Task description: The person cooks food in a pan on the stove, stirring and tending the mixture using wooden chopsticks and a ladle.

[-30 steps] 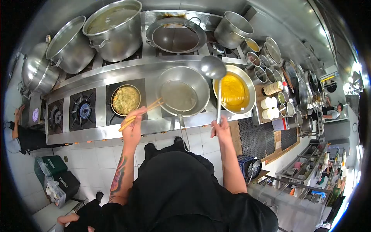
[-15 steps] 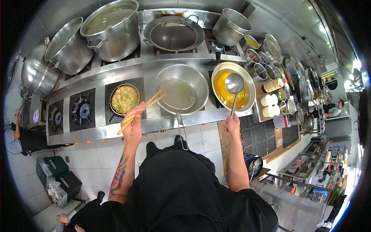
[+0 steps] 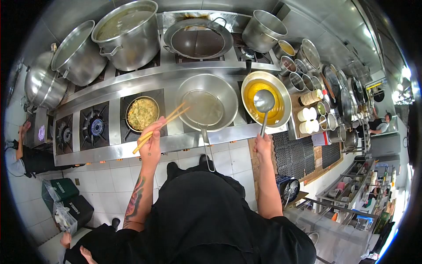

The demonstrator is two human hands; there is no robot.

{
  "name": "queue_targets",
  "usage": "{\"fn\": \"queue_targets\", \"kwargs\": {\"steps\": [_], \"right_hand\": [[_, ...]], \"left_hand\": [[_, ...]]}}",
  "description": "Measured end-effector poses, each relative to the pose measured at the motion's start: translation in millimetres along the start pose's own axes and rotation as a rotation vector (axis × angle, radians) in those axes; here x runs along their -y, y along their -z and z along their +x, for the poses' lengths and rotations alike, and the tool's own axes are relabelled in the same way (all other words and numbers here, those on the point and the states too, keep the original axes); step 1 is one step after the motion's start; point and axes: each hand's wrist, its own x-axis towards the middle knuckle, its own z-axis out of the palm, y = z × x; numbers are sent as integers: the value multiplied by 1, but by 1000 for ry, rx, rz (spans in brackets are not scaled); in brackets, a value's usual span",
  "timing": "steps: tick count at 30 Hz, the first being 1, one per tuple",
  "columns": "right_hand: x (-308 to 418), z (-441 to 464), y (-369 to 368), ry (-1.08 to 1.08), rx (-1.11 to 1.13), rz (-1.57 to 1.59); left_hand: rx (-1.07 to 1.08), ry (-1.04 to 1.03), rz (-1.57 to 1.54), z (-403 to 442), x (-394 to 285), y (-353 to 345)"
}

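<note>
My left hand [image 3: 152, 137] is closed around a pair of long wooden chopsticks [image 3: 175, 114]. Their tips point over the left side of a wide steel pan [image 3: 231, 99]. A round strainer [image 3: 205, 132] rests in that pan, its long handle toward me. In my right hand [image 3: 263, 148] is the handle of a steel ladle [image 3: 263, 101]. The ladle's bowl is over or in the yellow liquid [image 3: 277, 115] inside a metal basin [image 3: 288, 105]; how deep it sits I cannot tell. Left of the steel pan, a small round pan holds a yellowish, green-flecked food [image 3: 142, 113].
A lit burner [image 3: 96, 126] glows at the left of the stove. Large stockpots [image 3: 132, 48] and a wide wok [image 3: 200, 42] stand along the back. Bottles [image 3: 311, 97] and several metal containers crowd the right side. Another person [image 3: 33, 158] is at far left.
My right hand has drawn the ladle slightly toward me and to the left within the basin. My left hand and the chopsticks stay almost still. A person at lower left has shifted.
</note>
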Motion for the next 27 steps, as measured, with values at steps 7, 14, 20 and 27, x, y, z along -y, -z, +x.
{"fn": "queue_targets", "kwargs": {"steps": [7, 14, 20, 27], "right_hand": [[11, -11, 6, -171, 66, 340], [38, -22, 12, -266, 101, 528], [77, -68, 1, -195, 277, 342], [106, -108, -63, -300, 629, 245]], "left_hand": [[-10, -8, 9, 2, -7, 4], [-39, -11, 7, -6, -7, 16], [-113, -32, 9, -31, -17, 37], [-349, -87, 156, -65, -45, 89]]}}
